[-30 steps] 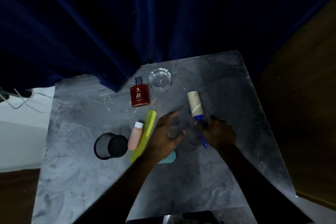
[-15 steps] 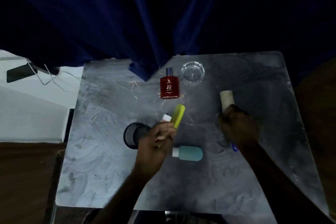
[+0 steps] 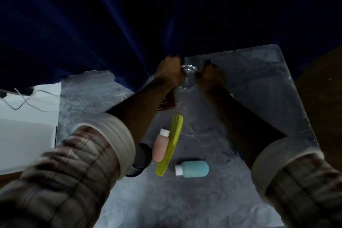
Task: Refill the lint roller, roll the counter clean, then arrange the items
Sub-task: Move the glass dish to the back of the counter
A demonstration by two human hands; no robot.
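Fingers (image 3: 173, 60) blurred — perhaps gripping ashtray (image 3: 188, 75).

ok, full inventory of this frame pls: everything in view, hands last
counter: 1, grey marbled, under everything
curtain: 1, dark blue, over the counter's far edge
glass dish: 1, clear, far side, between the hands
perfume bottle: 1, dark red, mostly hidden by left forearm
comb: 1, yellow-green, centre, flat
pink bottle: 1, white cap, lying alongside comb's left
teal bottle: 1, white cap, lying right of comb's near end
mesh cup: 1, black, partly behind left sleeve
white surface: 1, left of counter, thin cable on it
sleeves: 2, plaid, rolled
left hand: at dish's left rim, grip blurred
right hand: at dish's right rim, grip blurred
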